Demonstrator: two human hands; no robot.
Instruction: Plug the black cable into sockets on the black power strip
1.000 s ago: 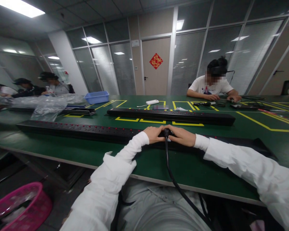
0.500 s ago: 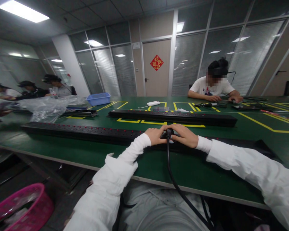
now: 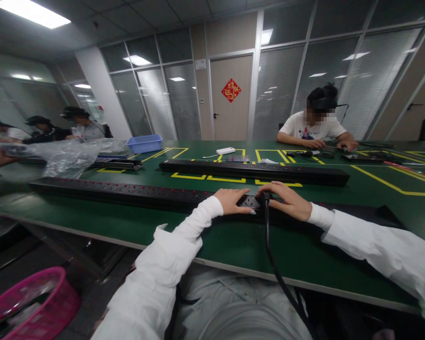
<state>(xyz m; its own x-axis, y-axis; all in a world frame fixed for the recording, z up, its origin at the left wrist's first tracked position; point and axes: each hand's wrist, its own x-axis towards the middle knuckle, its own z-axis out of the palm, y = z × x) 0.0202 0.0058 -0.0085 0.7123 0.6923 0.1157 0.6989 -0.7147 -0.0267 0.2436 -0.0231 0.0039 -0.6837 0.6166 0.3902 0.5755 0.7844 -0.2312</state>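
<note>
A long black power strip [image 3: 127, 192] with red switches lies across the green table [image 3: 233, 241] in front of me. My left hand [image 3: 232, 200] rests flat on it, fingers stretched out, pressing it down. My right hand [image 3: 286, 200] is closed on a black plug [image 3: 266, 196] that stands on the strip just right of a bare socket [image 3: 250, 201]. The plug's black cable [image 3: 276, 264] runs down over the table's near edge toward my lap.
A second black power strip [image 3: 255, 171] lies farther back among yellow floor-tape marks. A blue bin [image 3: 144, 143], clear plastic bags [image 3: 67, 158] and a white adapter [image 3: 225, 151] sit beyond. A person in a white shirt [image 3: 315, 127] works opposite; others sit far left. A pink basket [image 3: 28, 302] stands on the floor.
My right hand has moved the plug to the right along the strip, away from my left hand, uncovering a socket between them. My left hand stayed in place.
</note>
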